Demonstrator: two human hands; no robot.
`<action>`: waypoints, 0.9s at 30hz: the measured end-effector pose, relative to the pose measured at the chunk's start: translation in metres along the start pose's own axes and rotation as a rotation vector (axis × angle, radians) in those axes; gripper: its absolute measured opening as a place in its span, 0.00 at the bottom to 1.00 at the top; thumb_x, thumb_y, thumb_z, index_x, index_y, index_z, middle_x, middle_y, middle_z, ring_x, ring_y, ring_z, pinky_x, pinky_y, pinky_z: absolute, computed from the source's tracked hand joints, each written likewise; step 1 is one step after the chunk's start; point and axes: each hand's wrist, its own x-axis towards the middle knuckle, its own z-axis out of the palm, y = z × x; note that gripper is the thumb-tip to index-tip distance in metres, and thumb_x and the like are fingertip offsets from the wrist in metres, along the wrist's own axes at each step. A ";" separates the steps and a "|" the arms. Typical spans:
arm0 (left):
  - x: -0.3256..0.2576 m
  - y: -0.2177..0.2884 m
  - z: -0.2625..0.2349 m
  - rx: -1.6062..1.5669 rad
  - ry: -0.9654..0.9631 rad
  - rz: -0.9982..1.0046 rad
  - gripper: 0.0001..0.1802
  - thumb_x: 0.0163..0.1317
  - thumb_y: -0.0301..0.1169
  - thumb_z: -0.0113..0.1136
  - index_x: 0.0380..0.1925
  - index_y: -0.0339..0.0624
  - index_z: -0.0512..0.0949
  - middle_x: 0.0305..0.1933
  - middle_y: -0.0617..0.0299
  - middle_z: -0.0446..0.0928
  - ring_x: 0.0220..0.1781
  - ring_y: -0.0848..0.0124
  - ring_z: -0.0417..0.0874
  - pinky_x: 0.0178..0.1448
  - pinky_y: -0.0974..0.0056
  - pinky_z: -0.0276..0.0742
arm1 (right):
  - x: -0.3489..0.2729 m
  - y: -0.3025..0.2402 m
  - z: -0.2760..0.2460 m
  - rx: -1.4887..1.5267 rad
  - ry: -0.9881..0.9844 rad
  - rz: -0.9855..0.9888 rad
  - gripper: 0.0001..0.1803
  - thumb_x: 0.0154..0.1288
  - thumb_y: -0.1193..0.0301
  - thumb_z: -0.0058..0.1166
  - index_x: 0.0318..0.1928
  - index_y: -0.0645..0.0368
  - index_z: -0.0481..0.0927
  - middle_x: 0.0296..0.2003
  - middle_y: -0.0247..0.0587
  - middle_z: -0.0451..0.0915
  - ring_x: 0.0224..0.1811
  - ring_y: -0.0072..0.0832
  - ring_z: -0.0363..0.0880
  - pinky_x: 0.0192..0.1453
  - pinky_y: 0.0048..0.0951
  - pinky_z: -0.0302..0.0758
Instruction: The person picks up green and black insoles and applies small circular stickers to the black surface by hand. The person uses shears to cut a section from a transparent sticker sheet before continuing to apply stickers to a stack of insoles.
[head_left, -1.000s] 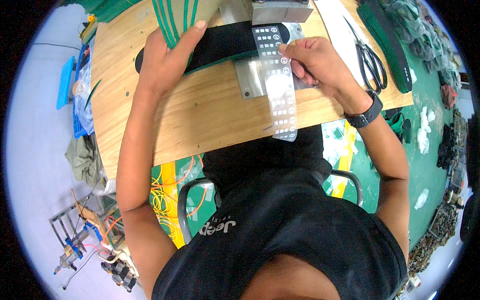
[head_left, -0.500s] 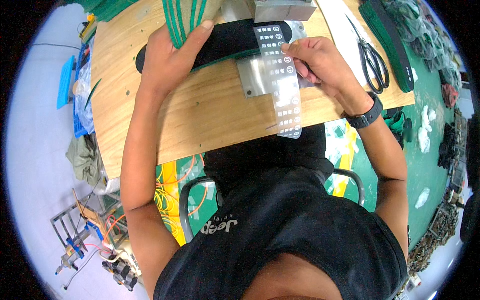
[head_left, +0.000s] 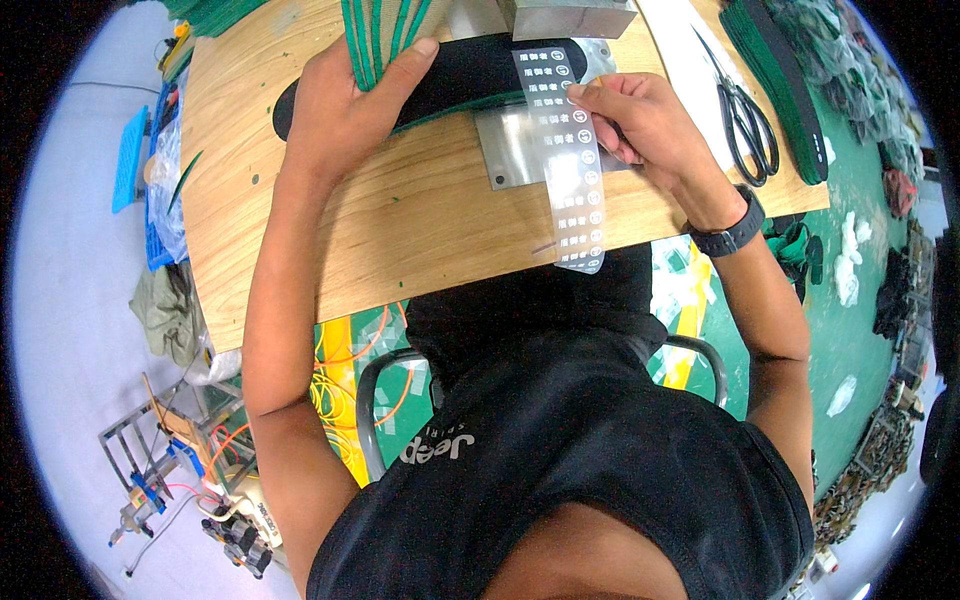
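Now pinching a clear strip over a black pad

Working at a wooden table. Have the long pad, green along its near edge, lying crosswise toward the far side. See a stack of black and green pieces at the right edge. Have the strip, printed in white rows, running from over the pad's right end to just past the near table edge; can't tell whether touching the pad. See black-handled scissors to the right. Rest the left hand over the pad's left part, with green-striped fabric between thumb and fingers; can't tell whether gripping or merely pressing. Grip the strip's right edge between thumb and forefinger of the right hand, with the other fingers curled. See a metal block just beyond the pad and a metal plate partly behind the strip.
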 end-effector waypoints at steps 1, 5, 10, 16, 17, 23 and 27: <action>-0.001 -0.001 -0.001 0.002 -0.012 -0.022 0.20 0.60 0.47 0.58 0.26 0.38 0.76 0.20 0.55 0.74 0.24 0.63 0.74 0.33 0.62 0.70 | 0.000 0.001 0.001 0.000 0.004 0.001 0.17 0.62 0.65 0.55 0.17 0.56 0.74 0.09 0.27 0.68 0.09 0.13 0.59 0.13 0.17 0.52; -0.002 -0.002 0.002 0.132 -0.008 0.051 0.19 0.58 0.47 0.59 0.31 0.39 0.77 0.24 0.51 0.77 0.29 0.54 0.78 0.36 0.57 0.73 | -0.004 -0.003 0.004 -0.002 0.023 0.001 0.18 0.62 0.65 0.55 0.16 0.56 0.73 0.10 0.27 0.68 0.10 0.13 0.60 0.14 0.17 0.54; -0.002 -0.002 0.002 0.152 -0.061 -0.075 0.22 0.55 0.48 0.63 0.40 0.41 0.78 0.31 0.55 0.79 0.33 0.61 0.78 0.44 0.62 0.73 | -0.003 0.000 0.004 0.025 0.011 -0.007 0.18 0.63 0.64 0.54 0.17 0.55 0.73 0.11 0.26 0.68 0.11 0.13 0.61 0.16 0.16 0.56; 0.001 0.012 0.011 0.561 -0.126 0.222 0.41 0.41 0.46 0.71 0.57 0.46 0.69 0.50 0.50 0.76 0.52 0.53 0.76 0.58 0.55 0.69 | -0.003 0.002 0.005 0.009 0.020 -0.031 0.17 0.63 0.64 0.54 0.18 0.55 0.73 0.12 0.26 0.69 0.12 0.12 0.62 0.16 0.15 0.57; 0.001 0.013 0.012 0.583 -0.120 0.245 0.41 0.41 0.45 0.71 0.57 0.46 0.68 0.50 0.50 0.76 0.53 0.53 0.75 0.59 0.55 0.68 | -0.003 0.002 0.004 0.012 0.021 -0.029 0.17 0.63 0.64 0.54 0.18 0.55 0.73 0.12 0.26 0.69 0.12 0.12 0.62 0.16 0.15 0.58; 0.001 0.004 0.012 0.581 -0.097 0.313 0.38 0.45 0.41 0.69 0.58 0.46 0.68 0.51 0.49 0.75 0.52 0.51 0.75 0.59 0.55 0.69 | -0.009 0.004 0.006 0.024 0.017 -0.098 0.13 0.66 0.68 0.52 0.23 0.57 0.74 0.12 0.24 0.68 0.11 0.10 0.58 0.16 0.13 0.52; 0.001 0.003 0.010 0.525 -0.112 0.259 0.34 0.46 0.40 0.67 0.56 0.45 0.70 0.45 0.47 0.77 0.48 0.50 0.76 0.55 0.54 0.71 | -0.019 0.000 0.010 0.012 0.014 -0.152 0.13 0.65 0.67 0.52 0.23 0.58 0.75 0.12 0.26 0.69 0.12 0.11 0.61 0.17 0.15 0.56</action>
